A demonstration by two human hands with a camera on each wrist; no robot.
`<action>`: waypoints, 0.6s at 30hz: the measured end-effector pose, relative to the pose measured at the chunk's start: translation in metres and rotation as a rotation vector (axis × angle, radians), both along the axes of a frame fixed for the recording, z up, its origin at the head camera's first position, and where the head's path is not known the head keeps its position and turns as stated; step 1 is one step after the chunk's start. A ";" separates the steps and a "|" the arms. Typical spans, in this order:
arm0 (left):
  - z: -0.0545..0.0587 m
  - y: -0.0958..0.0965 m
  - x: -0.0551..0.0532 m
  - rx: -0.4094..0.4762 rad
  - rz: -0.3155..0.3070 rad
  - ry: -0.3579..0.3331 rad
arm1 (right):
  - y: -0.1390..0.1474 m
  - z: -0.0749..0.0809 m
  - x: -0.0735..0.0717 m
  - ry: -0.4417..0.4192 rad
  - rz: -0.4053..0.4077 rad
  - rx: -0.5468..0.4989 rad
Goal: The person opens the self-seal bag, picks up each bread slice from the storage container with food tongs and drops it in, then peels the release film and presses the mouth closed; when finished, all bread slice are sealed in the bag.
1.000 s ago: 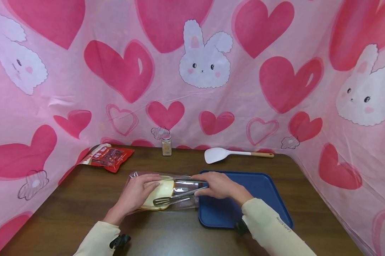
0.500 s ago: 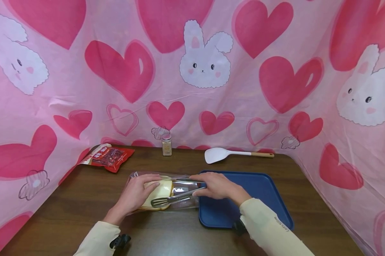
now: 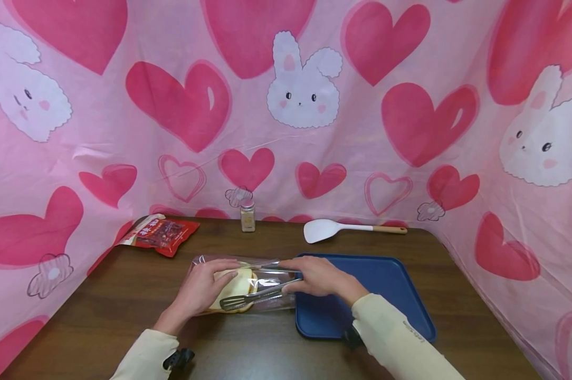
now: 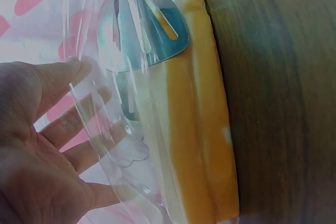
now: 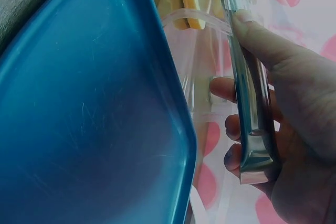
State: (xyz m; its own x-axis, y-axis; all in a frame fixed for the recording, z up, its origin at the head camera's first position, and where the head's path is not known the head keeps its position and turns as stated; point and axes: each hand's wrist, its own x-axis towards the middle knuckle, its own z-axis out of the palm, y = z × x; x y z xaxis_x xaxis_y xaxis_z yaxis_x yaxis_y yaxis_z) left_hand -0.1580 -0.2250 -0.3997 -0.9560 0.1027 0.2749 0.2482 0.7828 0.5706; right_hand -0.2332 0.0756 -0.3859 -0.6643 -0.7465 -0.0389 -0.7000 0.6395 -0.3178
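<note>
Slices of white bread (image 3: 238,285) lie inside a clear plastic bag (image 3: 272,304) on the table. My left hand (image 3: 205,282) holds the bag at its left part, thumb and fingers spread. Through the film in the left wrist view, several fingers show behind it. My right hand (image 3: 316,275) grips metal tongs (image 3: 272,290), thumb on one arm and fingers on the other. The slotted head of the tongs (image 4: 144,30) is inside the bag, over the bread; its jaws stand apart around the top slices. The far jaw is partly hidden by film and glare.
A blue tray (image 3: 385,295) lies just right of the bag, below my right wrist. At the back stand a small seasoning jar (image 3: 248,217) and a white spatula (image 3: 324,230) with a wooden handle end. A red snack packet (image 3: 160,236) lies at the back left.
My right hand has slid slightly left with the tongs, and their head reaches further over the bread. The left hand has stayed in place on the bag.
</note>
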 end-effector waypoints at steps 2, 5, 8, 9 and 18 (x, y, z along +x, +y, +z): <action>0.000 0.000 0.000 0.000 -0.001 0.005 | 0.000 -0.001 0.000 -0.001 -0.004 0.006; 0.000 0.000 0.000 0.006 -0.003 0.011 | 0.000 -0.001 0.001 -0.010 -0.017 0.014; 0.000 0.001 0.000 0.006 -0.005 0.014 | -0.001 -0.002 0.000 -0.025 -0.028 0.014; 0.000 0.001 0.000 0.006 -0.006 0.016 | -0.001 -0.003 0.000 -0.034 -0.033 0.015; -0.001 0.001 0.000 0.009 -0.009 0.001 | 0.001 -0.003 -0.001 -0.085 -0.046 -0.004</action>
State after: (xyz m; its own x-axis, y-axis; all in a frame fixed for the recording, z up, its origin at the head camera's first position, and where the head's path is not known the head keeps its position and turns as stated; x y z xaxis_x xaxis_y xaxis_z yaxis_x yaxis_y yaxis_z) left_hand -0.1578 -0.2243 -0.4008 -0.9548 0.1084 0.2769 0.2554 0.7755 0.5774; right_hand -0.2345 0.0771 -0.3892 -0.6926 -0.7152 -0.0937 -0.6400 0.6692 -0.3775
